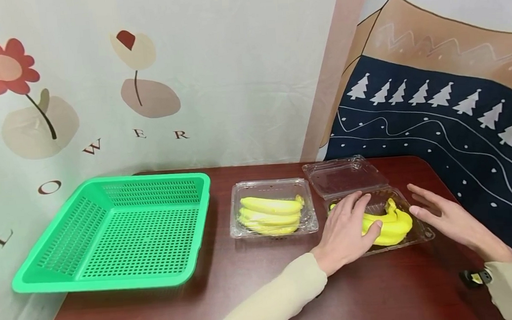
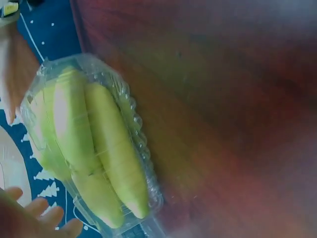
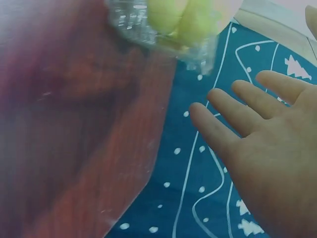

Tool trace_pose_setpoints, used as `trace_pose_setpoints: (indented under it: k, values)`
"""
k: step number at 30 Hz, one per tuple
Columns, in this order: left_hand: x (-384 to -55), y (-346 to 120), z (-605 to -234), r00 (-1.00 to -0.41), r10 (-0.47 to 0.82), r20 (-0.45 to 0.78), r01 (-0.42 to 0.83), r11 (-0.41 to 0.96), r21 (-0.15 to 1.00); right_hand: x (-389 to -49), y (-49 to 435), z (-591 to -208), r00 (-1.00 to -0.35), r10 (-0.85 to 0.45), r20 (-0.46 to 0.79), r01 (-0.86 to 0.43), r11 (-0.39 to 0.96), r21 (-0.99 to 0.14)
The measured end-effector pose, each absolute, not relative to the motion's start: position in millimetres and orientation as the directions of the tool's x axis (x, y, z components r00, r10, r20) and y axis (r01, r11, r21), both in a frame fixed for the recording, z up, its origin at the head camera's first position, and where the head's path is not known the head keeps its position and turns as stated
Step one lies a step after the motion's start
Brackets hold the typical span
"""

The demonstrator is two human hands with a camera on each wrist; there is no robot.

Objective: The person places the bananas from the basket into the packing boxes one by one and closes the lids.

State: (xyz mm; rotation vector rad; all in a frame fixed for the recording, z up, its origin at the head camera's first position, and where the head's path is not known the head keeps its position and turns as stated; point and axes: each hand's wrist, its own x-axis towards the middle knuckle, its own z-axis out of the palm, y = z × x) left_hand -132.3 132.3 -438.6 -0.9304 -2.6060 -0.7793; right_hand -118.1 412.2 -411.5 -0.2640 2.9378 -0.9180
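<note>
A clear plastic clamshell box (image 1: 415,235) stands on the right part of the table with its lid (image 1: 346,176) folded back. Yellow bananas (image 1: 392,227) lie inside it, also visible in the left wrist view as a bunch (image 2: 74,129). My left hand (image 1: 345,230) is over the box's left side, fingers extended and partly hiding the fruit; whether it touches them I cannot tell. Just off the box's right side, my right hand (image 1: 452,218) holds nothing, its fingers (image 3: 218,126) spread in the right wrist view.
Left of the open box sits another clear clamshell (image 1: 235,226), closed, with bananas (image 1: 271,216) inside. A large green perforated basket (image 1: 195,253) occupies the table's left side. Printed curtains (image 1: 241,81) hang behind the dark red table (image 1: 230,300).
</note>
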Motion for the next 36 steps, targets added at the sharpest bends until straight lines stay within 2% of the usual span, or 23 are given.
trace_pose_setpoints:
  k: [5,14,24,36]
  values:
    - [-125.2,127.5,-443.6,-0.788,0.450,0.421,0.612,0.651,0.450,-132.6,401.1,-398.8,-0.981,-0.191,-0.021,-0.147,0.816,-0.559]
    - [-124.7,127.0,-444.7,-0.881,0.348,0.321,0.473,0.625,0.621,-155.9,391.4,-398.2,-0.980,-0.180,-0.080,-0.106,0.823,-0.558]
    - [-127.3,131.0,-446.4,-0.965,0.216,0.147,0.238,0.496,0.835,-169.0,388.7,-406.9,-0.965,-0.184,-0.189,-0.045,0.821,-0.570]
    - [-137.5,140.5,-451.7,-0.997,0.074,0.027,0.045,0.259,0.965,-176.9,385.6,-412.5,-0.961,-0.186,-0.203,-0.031,0.805,-0.592]
